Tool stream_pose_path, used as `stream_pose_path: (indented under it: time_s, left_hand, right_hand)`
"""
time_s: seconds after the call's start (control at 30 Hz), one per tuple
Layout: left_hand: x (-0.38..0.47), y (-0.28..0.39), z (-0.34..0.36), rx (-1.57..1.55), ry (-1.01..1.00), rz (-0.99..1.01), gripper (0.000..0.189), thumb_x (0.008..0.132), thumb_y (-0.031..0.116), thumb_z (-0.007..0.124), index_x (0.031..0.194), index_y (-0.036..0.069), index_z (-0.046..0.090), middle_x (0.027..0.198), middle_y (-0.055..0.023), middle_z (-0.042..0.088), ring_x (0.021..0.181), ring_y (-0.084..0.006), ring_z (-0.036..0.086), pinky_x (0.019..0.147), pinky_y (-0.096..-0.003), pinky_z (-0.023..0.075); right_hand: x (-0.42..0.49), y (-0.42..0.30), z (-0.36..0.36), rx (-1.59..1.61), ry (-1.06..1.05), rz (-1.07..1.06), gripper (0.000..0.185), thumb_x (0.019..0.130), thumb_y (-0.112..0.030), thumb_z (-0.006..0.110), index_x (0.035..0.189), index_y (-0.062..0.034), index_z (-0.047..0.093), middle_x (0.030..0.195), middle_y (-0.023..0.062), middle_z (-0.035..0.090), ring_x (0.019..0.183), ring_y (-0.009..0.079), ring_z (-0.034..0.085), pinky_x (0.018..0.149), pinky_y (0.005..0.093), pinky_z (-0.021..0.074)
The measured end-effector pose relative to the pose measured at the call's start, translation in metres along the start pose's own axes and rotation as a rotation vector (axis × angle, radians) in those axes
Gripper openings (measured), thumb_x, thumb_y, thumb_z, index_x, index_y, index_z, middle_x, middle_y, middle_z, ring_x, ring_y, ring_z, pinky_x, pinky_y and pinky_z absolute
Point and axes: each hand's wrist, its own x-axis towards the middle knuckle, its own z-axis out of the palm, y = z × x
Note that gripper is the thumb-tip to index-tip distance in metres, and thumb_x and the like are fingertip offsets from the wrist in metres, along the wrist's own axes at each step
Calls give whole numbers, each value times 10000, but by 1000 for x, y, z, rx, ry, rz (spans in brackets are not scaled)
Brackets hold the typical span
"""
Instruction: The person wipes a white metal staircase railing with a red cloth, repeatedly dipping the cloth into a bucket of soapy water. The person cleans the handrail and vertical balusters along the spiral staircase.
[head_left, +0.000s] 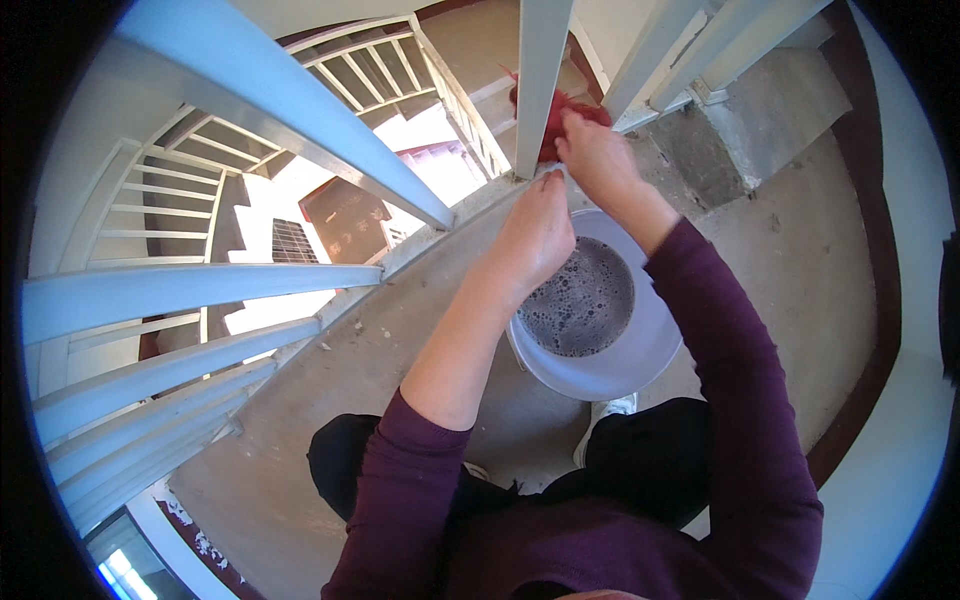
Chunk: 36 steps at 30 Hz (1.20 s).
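Note:
A white plastic bucket (652, 330) stands on the landing before me, with dark, sudsy water (581, 307) in it. Beyond its far rim, a red, shaggy cloth-like thing (556, 120) shows behind and beside a light metal baluster (541, 82). My right hand (600, 154) is at that red thing with bent fingers; motion blur hides whether it grips. My left hand (536, 225) is curled over the bucket's far left side, its fingertips near the foot of the baluster. What, if anything, lies inside its fingers is hidden.
Light-painted balusters (202, 277) run along the landing's left edge, with a deep stairwell and lower railings (176, 191) beyond. Concrete steps (697, 150) lie at the upper right. A pale wall with a dark red base band (885, 300) curves along the right. My white shoe (611, 412) is beside the bucket.

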Motion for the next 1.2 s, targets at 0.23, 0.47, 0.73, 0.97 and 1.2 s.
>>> stream_pose_path:
  time_s: [0.23, 0.47, 0.73, 0.97, 1.2]
  left_hand:
    - [-11, -8, 11, 337, -116, -40, 344, 873, 72, 548, 1183, -74, 528, 1050, -272, 639, 990, -433, 635, 852, -505, 508]
    - [-38, -21, -6, 377, -182, 127, 264, 825, -2, 542, 1077, -82, 558, 868, -294, 640, 856, -452, 653, 760, -520, 522]
    - [-123, -72, -31, 251, -281, -33, 295, 790, 1, 556, 1072, -87, 549, 940, -319, 639, 916, -496, 618, 807, -530, 505]
    - [-185, -114, -58, 194, -293, -92, 376, 842, 90, 594, 1191, -44, 550, 1018, -322, 637, 1000, -475, 609, 869, -521, 491]
    - [-189, -111, -85, 83, -343, -260, 485, 872, 160, 631, 1299, -44, 522, 1106, -277, 656, 1048, -404, 641, 927, -456, 504]
  right_hand:
    - [-26, 30, 3, 112, -269, -133, 208, 830, -206, 596, 894, -14, 647, 848, 245, 673, 833, 428, 650, 761, 516, 519]
    - [-64, -6, -80, 237, -51, -15, 204, 833, -212, 589, 909, -29, 640, 797, 246, 658, 771, 437, 644, 718, 501, 510]
    - [-109, -85, -87, 577, -319, -295, 172, 852, -113, 616, 995, -18, 620, 844, 238, 652, 760, 402, 659, 674, 434, 531]
    - [-111, -179, 18, 559, -255, -237, 182, 898, -124, 607, 1032, -17, 547, 922, 245, 659, 840, 447, 633, 705, 511, 512]
    - [-60, -207, 88, 291, -551, -329, 180, 858, -149, 551, 914, -39, 683, 829, 232, 693, 821, 388, 697, 754, 469, 563]
